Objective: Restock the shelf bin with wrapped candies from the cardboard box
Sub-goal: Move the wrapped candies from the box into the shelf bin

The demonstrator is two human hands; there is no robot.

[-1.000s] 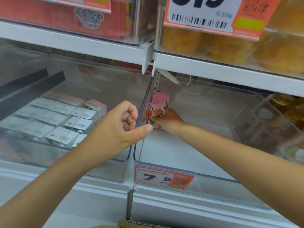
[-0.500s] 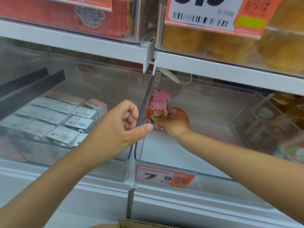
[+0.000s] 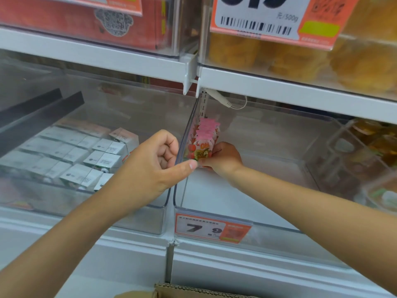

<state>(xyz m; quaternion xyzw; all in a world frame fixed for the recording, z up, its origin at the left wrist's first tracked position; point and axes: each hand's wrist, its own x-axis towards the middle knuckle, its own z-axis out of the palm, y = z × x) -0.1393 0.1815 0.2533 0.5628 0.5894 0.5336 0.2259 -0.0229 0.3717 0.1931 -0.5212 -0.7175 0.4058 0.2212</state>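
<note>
While upright in the right hand [image 3: 223, 161], candies [image 3: 204, 143], pink tops upward.

A shop: price tags [image 3: 212, 230] on stocked shelf bins [image 3: 247, 224]

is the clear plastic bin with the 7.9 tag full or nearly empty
Nearly empty: the clear plastic bin shows bare white floor and only one row of pink wrapped candies at its left wall.

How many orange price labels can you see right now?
3: upper-left label, upper-right label, and the 7.9 label on the candy bin front. Others may be hidden.
</note>
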